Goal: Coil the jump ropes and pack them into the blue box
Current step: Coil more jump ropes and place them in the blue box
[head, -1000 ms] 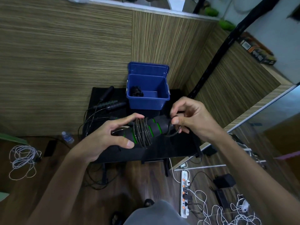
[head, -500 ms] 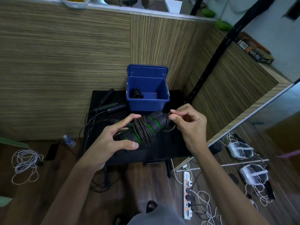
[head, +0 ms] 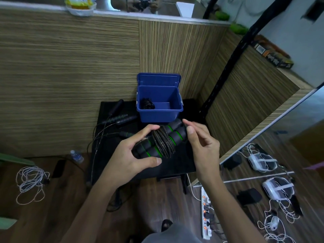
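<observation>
A person's left hand (head: 130, 157) grips a coiled jump rope (head: 160, 142), its 2 black handles with green bands lying side by side and the dark cord wound around their middle, held above a small black table (head: 177, 165). The right hand (head: 201, 146) hovers at the handles' far ends with fingers loosely bent; whether its fingertips touch the handles or pinch the cord cannot be told. Behind the bundle, at the table's back edge, stands the blue box (head: 158, 106), its lid (head: 158, 79) raised against a striped wood-grain partition (head: 70, 76), with 1 dark rope bundle (head: 147, 104) in its left corner. Uncoiled jump ropes (head: 119, 118) lie on the table's left side, their cords trailing over the edge. The table sits in a corner where 2 panelled walls meet, on a dark wooden floor (head: 57, 207). A water bottle (head: 76, 156) and a tangle of white cable (head: 30, 181) lie on the floor to the left; a power strip (head: 205, 213) with lit switches lies to the right.
</observation>
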